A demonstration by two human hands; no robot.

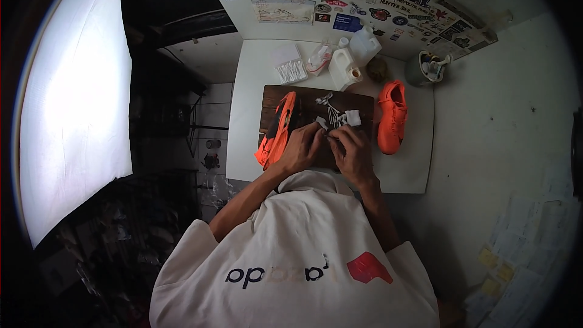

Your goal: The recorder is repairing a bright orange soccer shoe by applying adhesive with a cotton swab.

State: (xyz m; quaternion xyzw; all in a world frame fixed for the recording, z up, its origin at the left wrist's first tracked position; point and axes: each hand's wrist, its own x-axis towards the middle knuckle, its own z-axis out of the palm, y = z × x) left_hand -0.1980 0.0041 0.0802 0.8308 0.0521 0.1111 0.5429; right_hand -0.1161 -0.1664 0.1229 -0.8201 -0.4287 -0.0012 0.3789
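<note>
I log small white pad [322, 122], squarish, mid-frame, left hand [302, 147] pinched on it, right hand [352, 152] alongside, its grip I cannot tell.

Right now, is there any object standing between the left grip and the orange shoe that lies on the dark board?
Nothing visible: the left grip is just right of the orange shoe; whether they touch is unclear. The white sticks and white pad lie farther right, outside that gap.
</note>
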